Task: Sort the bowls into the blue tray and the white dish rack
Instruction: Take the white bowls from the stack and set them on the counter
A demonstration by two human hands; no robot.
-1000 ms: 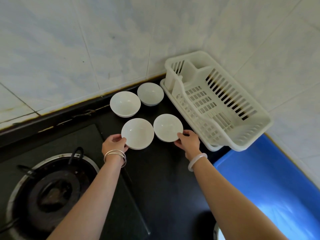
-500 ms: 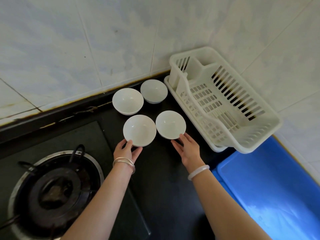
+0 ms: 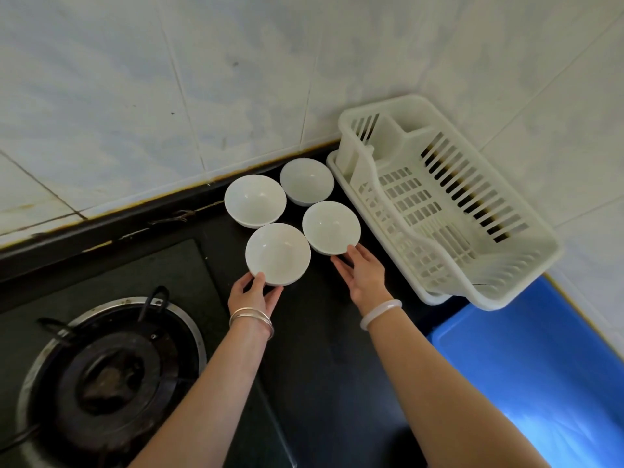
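Several white bowls stand on the black counter by the wall. My left hand (image 3: 251, 295) grips the near-left bowl (image 3: 277, 253) at its near edge, thumb on the rim and fingers under its side. My right hand (image 3: 364, 272) lies flat with its fingers apart, and its fingertips touch the near edge of the near-right bowl (image 3: 331, 227). Two more bowls (image 3: 255, 200) (image 3: 306, 181) sit behind, untouched. The white dish rack (image 3: 479, 265) stands empty to the right in the corner. The blue tray (image 3: 540, 359) lies empty at the near right.
A gas burner (image 3: 108, 373) with a black pan support sits at the near left on the black stovetop (image 3: 175, 265). Tiled walls (image 3: 169, 79) close off the back and right. The rack's near corner overhangs the blue tray.
Both hands have slid from the bowls' sides to their near edges. My right hand has opened and now only touches its bowl. The bowls have not visibly moved.
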